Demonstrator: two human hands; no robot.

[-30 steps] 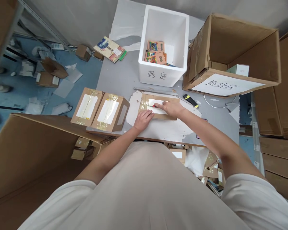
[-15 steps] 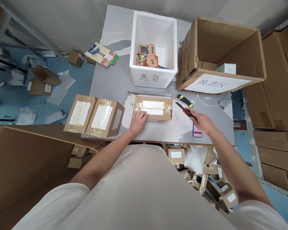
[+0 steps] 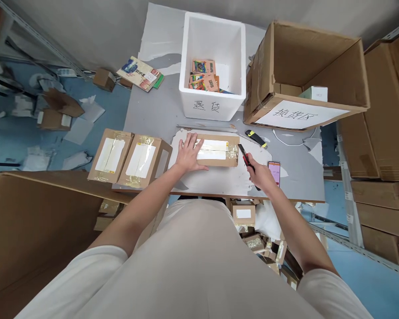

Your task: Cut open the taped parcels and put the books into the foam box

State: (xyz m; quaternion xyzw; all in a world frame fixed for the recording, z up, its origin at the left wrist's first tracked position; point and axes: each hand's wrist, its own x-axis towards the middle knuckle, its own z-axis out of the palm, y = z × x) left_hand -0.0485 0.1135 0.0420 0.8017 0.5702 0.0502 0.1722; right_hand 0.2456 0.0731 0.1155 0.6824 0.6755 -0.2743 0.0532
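A taped cardboard box (image 3: pixel 216 161) with white labels lies on the table in front of me. My left hand (image 3: pixel 188 153) rests on its left end, fingers spread. In my right hand (image 3: pixel 262 173) is a red and black utility knife (image 3: pixel 244 155), its tip close to the box's right end. It cannot be made out whether the tip touches the tape. Just right of that hand a phone (image 3: pixel 274 172) lies with its screen lit. Behind it sits a second, black and yellow utility knife (image 3: pixel 256 138).
Two taped boxes (image 3: pixel 139 161) stand at the table's left. At the back are a white foam box (image 3: pixel 206 106) holding colourful packets, a large open carton (image 3: pixel 257 88) and some booklets (image 3: pixel 139 73). An open carton (image 3: pixel 36 221) is at my left; several parcels (image 3: pixel 244 215) lie below the table.
My left hand has shifted back and spread its fingers over the box's left end. My right hand has brought the knife leftward to the box's right end, uncovering more of the phone.
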